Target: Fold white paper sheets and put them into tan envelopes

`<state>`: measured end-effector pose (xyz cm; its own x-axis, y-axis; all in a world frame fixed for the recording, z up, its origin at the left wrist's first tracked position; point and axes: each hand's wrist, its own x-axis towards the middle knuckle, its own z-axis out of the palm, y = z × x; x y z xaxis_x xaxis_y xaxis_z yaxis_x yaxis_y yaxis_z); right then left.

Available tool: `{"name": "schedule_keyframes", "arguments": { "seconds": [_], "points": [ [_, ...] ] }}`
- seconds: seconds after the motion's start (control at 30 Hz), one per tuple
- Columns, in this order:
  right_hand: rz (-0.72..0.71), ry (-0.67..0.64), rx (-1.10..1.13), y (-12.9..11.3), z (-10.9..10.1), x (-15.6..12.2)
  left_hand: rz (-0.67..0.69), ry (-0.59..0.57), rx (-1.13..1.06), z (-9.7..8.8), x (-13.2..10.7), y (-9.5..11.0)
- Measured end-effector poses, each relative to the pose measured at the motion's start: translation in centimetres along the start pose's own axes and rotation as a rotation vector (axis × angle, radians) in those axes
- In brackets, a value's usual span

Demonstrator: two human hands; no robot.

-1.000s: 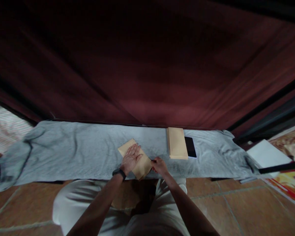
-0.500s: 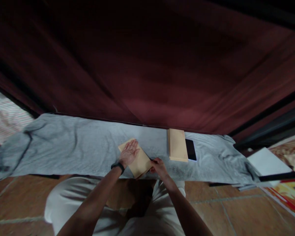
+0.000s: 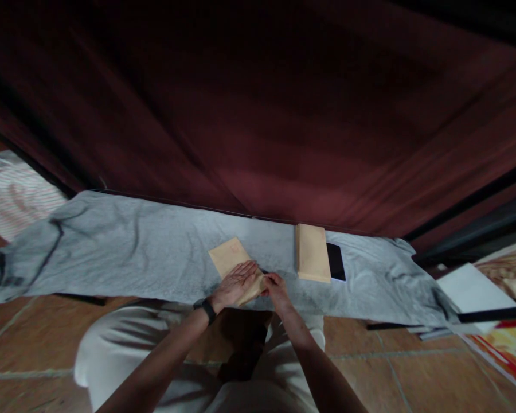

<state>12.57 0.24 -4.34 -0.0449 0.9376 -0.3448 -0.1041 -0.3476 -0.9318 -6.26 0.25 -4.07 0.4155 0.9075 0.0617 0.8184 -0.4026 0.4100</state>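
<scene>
A tan paper envelope [image 3: 229,256] lies aslant on the grey cloth in front of me, with a faint reddish mark near its far end. Flat across its near right part rests my left hand [image 3: 237,282], fingers stretched out, a dark band on the wrist. My right hand [image 3: 275,287] is closed, pinching the envelope's right end between thumb and fingers. Something thin and dark shows by that end, too small to make out. Farther right is a stack of similar envelopes [image 3: 313,252], which partly covers a black phone-like device [image 3: 336,261].
Grey cloth [image 3: 163,252] covers the narrow surface across my lap. Dark red fabric [image 3: 266,143] rises right behind it. A white flat board [image 3: 475,287] and a red-yellow package [image 3: 509,347] are at the right. Striped cloth [image 3: 17,189] lies at the left.
My left hand has slid from the envelope's far left part toward its right end, baring the reddish mark. The right hand stays pinched at that end.
</scene>
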Motion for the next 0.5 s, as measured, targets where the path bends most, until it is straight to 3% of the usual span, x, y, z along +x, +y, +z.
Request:
{"name": "schedule_keyframes", "arguments": {
  "seconds": [0.17, 0.3, 0.5],
  "points": [
    [-0.099, 0.032, 0.058, 0.0, 0.4, 0.1, -0.072, 0.092, 0.001, -2.1, 1.3, -3.0],
    [-0.155, 0.052, 0.072, 0.0, 0.3, 0.2, -0.170, 0.151, 0.083, -2.7, 2.6, -5.1],
    [-0.211, 0.124, 0.141, -1.1, 1.2, 0.4, -0.148, 0.181, 0.121, -3.9, 5.6, -5.9]
  ]
}}
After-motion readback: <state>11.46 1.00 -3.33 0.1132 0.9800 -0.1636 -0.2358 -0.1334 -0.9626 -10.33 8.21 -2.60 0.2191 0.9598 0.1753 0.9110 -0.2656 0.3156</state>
